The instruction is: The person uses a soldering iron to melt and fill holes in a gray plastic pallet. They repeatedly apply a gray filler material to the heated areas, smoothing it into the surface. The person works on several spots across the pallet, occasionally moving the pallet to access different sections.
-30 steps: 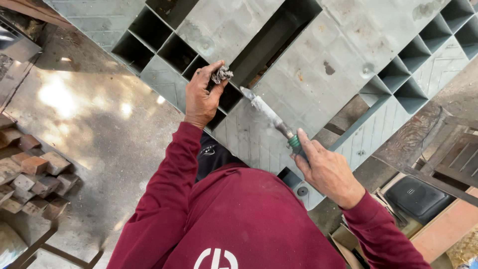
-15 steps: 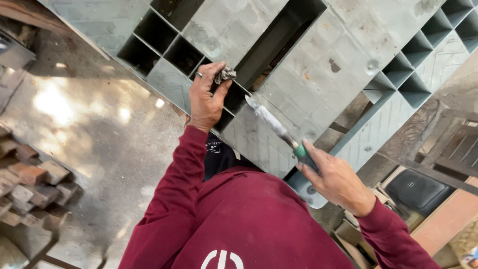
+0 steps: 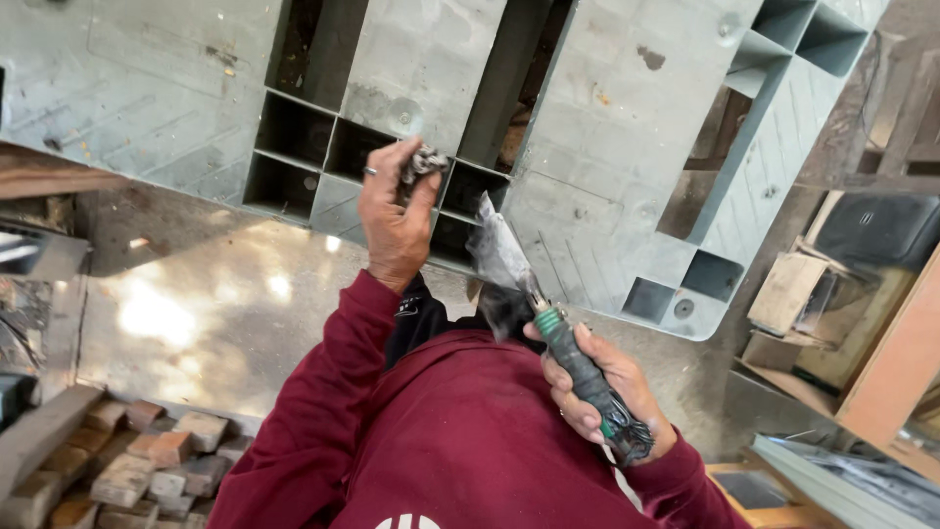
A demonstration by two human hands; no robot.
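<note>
The small dark lump (image 3: 423, 162) in the left hand (image 3: 394, 217) is mostly hidden by the fingers; its kind cannot be determined, only a rough, irregular, greyish surface. The blade of the knife (image 3: 548, 318) is blurred, and the lower end of its handle is masked by wrapped binding. The person's body fills the lower frame, and the sleeves are cut off at the edge.

The left hand is closed on the lump, pinching it between thumb and fingertips against the grey plastic pallet (image 3: 607, 147). The right hand (image 3: 602, 387) is clenched around the knife's green-and-dark handle, with the pale, flat, pointed blade angled up toward the lump but apart from it.

The pallet is moulded, matt and scuffed, with square open cells and ribbed walls. Rough wooden blocks (image 3: 147, 460) lie at lower left on a concrete floor (image 3: 196, 313).

Compared with the frame half a second earlier, the blade tip is drawn back from the pallet, and the right hand sits lower and closer to the body.
</note>
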